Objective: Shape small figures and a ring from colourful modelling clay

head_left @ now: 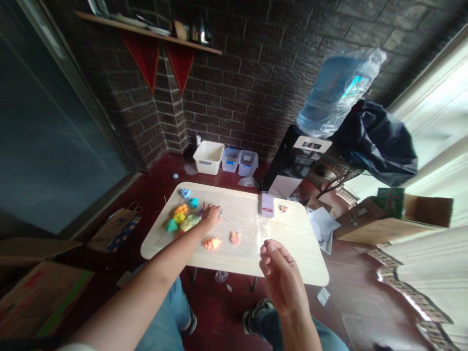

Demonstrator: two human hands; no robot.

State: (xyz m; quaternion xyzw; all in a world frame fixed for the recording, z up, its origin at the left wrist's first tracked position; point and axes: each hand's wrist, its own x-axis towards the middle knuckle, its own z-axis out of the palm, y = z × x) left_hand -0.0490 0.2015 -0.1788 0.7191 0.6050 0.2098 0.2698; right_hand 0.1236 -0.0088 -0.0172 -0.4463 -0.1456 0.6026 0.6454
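Note:
A pale wood table (292,248) carries a clear bubble-wrap sheet (241,212). My left hand (211,215) rests palm down on the sheet, beside a cluster of soft modelling clay lumps (179,217) in orange, yellow, teal and green. Two blue lumps (185,193) lie just beyond them. Near its fingertips sits a small bluish bit, too small to name. An orange clay lump (212,243) and a pink one (235,238) lie on the sheet. My right hand (280,268) hangs above the table's near edge, loosely curled, with nothing visible in it.
A blurred rectangular item (267,204) and small coloured bits (283,208) lie at the table's far side. Beyond stand a white bin (208,157) and clear plastic boxes (239,162). A cardboard box (393,219) sits right, loose papers (323,226) nearby, a paper bag (115,229) left.

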